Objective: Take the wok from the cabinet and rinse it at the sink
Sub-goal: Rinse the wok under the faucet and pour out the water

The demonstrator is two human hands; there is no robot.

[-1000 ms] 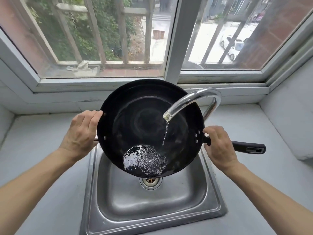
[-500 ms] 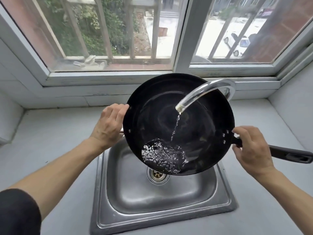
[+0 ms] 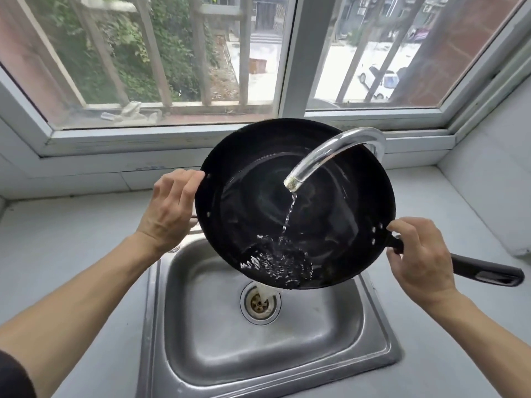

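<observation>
Hands, 2 (L (image 3: 169, 208), R (image 3: 416, 259)), grip 1 wok (image 3: 258, 173) over 1 sink (image 3: 287, 354).

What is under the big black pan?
Under the tilted wok sits the steel sink. Water spills off its low edge toward the drain. The wok covers the back of the sink and the tap's base.

Crowded above the basin, open at the sides

The faucet (image 3: 330, 156) arched over the wok (image 3: 293, 205) between both grips; bare counter (image 3: 71, 239) lay open outside the left hand (image 3: 169, 211) and right hand (image 3: 416, 259).
</observation>
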